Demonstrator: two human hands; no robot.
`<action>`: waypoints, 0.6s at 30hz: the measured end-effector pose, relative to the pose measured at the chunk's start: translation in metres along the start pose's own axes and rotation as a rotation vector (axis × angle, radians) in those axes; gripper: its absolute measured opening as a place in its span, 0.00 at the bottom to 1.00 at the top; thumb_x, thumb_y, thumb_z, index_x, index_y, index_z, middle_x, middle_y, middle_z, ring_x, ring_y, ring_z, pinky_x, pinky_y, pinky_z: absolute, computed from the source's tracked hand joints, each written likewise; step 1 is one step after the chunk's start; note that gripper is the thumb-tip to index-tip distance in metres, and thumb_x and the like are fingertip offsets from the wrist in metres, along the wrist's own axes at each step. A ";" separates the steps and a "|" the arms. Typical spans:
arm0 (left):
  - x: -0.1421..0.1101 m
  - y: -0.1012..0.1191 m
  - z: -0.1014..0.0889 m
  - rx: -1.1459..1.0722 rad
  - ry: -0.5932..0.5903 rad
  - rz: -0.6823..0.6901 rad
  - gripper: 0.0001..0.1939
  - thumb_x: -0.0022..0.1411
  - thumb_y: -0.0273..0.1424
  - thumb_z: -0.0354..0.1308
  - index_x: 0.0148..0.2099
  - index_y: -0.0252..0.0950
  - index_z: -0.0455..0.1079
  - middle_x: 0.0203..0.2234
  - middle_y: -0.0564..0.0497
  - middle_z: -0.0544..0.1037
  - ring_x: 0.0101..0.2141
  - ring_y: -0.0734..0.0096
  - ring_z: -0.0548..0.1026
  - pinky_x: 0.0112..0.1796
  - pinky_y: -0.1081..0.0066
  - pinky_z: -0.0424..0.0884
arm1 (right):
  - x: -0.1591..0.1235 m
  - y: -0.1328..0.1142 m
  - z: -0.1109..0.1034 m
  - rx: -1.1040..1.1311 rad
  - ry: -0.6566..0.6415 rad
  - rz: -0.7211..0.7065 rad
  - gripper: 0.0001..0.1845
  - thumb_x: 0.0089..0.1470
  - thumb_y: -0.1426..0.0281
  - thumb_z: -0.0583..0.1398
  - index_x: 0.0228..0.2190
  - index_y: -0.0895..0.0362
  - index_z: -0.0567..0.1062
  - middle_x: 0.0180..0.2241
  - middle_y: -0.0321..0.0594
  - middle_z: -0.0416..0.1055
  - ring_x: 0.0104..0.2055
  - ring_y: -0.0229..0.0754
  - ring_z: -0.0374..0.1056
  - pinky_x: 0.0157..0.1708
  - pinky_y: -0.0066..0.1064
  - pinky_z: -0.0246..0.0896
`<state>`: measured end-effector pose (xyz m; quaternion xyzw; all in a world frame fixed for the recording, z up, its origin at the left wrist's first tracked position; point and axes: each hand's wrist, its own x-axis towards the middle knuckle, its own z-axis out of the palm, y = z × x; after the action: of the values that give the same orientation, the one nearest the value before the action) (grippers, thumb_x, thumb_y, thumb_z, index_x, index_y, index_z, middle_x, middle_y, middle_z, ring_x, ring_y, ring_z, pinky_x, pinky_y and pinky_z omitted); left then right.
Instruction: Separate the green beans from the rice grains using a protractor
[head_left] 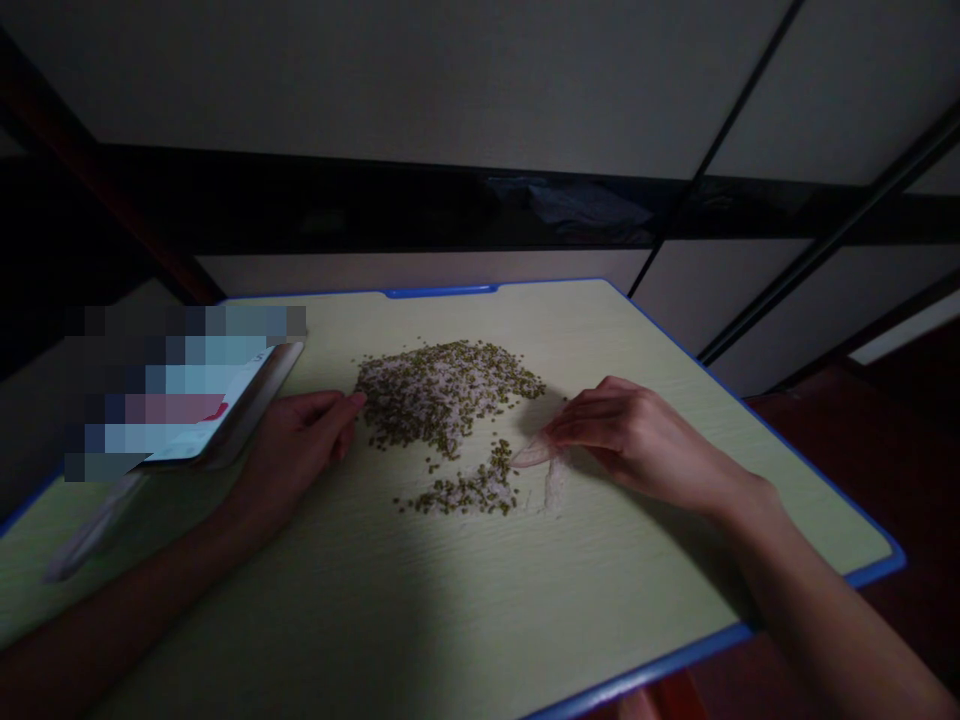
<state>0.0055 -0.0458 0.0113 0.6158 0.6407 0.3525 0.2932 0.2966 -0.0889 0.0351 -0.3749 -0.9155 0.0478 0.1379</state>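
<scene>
A mound of green beans mixed with pale, rice-like grains (457, 385) lies spread on the light green table (352, 600). In front of it is a smaller heap of the same mix (465, 492). My left hand (311, 440) rests at the mound's left edge, thumb pressed to the curled fingers; whether anything is between them is hidden. At the right, my right hand (626, 430) pinches a pale, see-through flat piece with a narrow tip (532, 452), its kind unclear. That tip meets the right end of the smaller heap. Just beneath the fingers lies a short strip of pale grains (555, 485).
A lit tablet-like screen (232, 400), partly blurred out, leans at the table's left, with a pale strap or cable (94, 530) below it. The table has a blue rim (645, 680). Behind it stand pale cabinet panels (420, 80) with a dark recess.
</scene>
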 end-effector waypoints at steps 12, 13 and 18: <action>0.001 -0.002 0.000 -0.021 0.002 -0.001 0.21 0.51 0.41 0.50 0.12 0.38 0.56 0.07 0.60 0.57 0.13 0.79 0.56 0.19 0.74 0.52 | -0.003 0.002 -0.003 0.048 0.022 -0.007 0.19 0.47 0.84 0.51 0.31 0.54 0.77 0.30 0.38 0.75 0.36 0.41 0.70 0.38 0.37 0.57; 0.001 -0.002 0.000 -0.014 0.006 -0.005 0.21 0.51 0.41 0.50 0.12 0.38 0.56 0.07 0.60 0.57 0.13 0.79 0.56 0.19 0.74 0.52 | -0.003 0.002 -0.003 0.058 0.028 -0.005 0.19 0.47 0.84 0.51 0.30 0.54 0.77 0.30 0.38 0.75 0.36 0.41 0.70 0.38 0.37 0.57; 0.000 -0.001 0.000 -0.015 0.012 0.012 0.21 0.51 0.41 0.50 0.12 0.39 0.56 0.07 0.60 0.58 0.13 0.78 0.56 0.19 0.74 0.53 | -0.004 0.004 -0.001 0.077 0.066 0.029 0.18 0.46 0.82 0.53 0.31 0.53 0.78 0.28 0.38 0.74 0.35 0.41 0.70 0.37 0.36 0.57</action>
<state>0.0054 -0.0453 0.0107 0.6153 0.6362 0.3625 0.2920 0.3020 -0.0889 0.0344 -0.3838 -0.9024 0.0725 0.1818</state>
